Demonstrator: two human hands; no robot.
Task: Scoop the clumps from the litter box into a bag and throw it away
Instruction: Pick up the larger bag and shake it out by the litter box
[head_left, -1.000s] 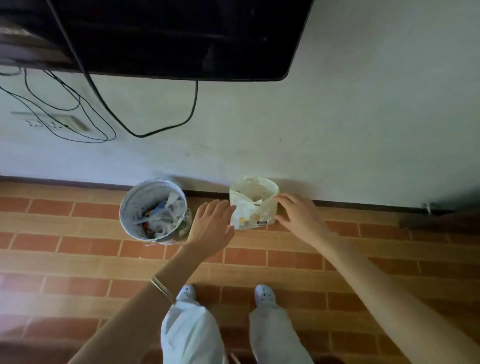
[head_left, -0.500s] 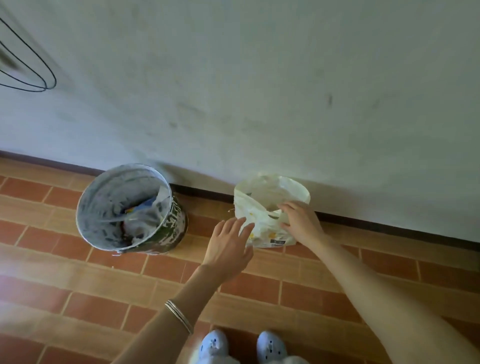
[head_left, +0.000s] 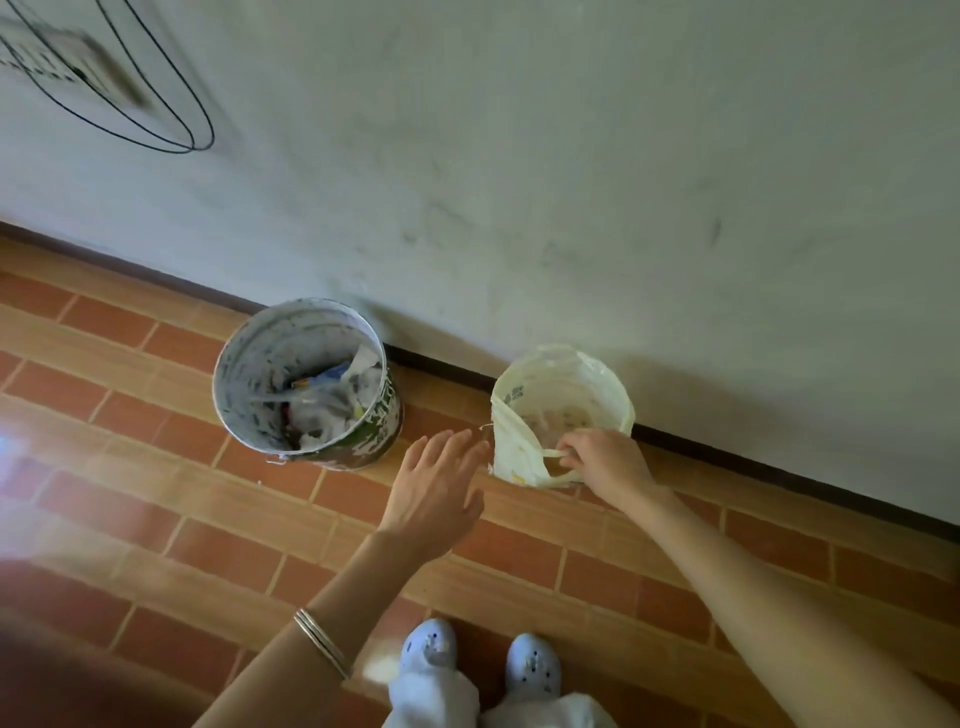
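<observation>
The bag (head_left: 513, 449) stood open on the tiled floor (head_left: 208, 525) against the wall (head_left: 519, 156), to the right of a bin (head_left: 388, 415) with trash in it. The right hand (head_left: 608, 462) pinched a handle strip at the bag's near rim, fingers curled round it. The left hand (head_left: 436, 491) hovered open, fingers spread, just beside the bag's left side; whether it touched could not be told. Bangles (head_left: 322, 642) sat on the left wrist. White shoes (head_left: 428, 644) showed below.
</observation>
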